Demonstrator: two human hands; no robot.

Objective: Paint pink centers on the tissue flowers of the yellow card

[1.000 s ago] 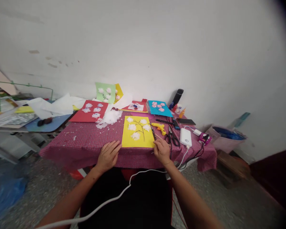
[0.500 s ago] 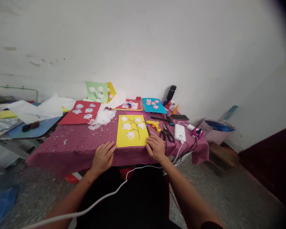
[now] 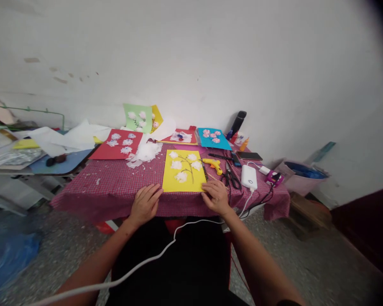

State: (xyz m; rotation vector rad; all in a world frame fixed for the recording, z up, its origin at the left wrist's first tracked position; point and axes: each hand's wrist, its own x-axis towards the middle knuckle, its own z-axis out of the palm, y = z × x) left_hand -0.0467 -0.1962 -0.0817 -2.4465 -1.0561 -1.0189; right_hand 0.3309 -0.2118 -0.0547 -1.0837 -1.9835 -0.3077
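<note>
Yellow construction-paper card [image 3: 184,171] lies flat on the worktop, squared to its near edge, with white tissue blossoms puffed up along a thin, dark drawn branch. Left hand [image 3: 145,206] lies open and palm-down, its fingers [image 3: 157,194] slightly spread and reaching the card's near left corner; no pinch visible. Right hand [image 3: 216,196] is also open, its grip loose and flat, with the fingers [image 3: 209,185] lightly curved at the near right corner; nothing held. Worktop [image 3: 94,199] is draped in a red-and-white checked cloth [image 3: 108,197], its fine weave flecked with white scraps. Loose tissue heap [image 3: 145,152] sits soft and crumpled just beyond the card's far left corner. Red card [image 3: 116,144] carries white-and-blue blossoms; a turquoise card [image 3: 214,139] has pink ones, and a pale green card [image 3: 137,117] leans near the wall. To the right of the yellow card: a yellow hot glue gun [image 3: 213,165], black-handled scissors [image 3: 231,179], and a glossy white power bank [image 3: 249,177]. A white cable [image 3: 127,272] runs from the power bank, across the person's lap, and out of view. A narrow dark strip [image 3: 204,172] lies along the card's right edge; too small to identify.
</note>
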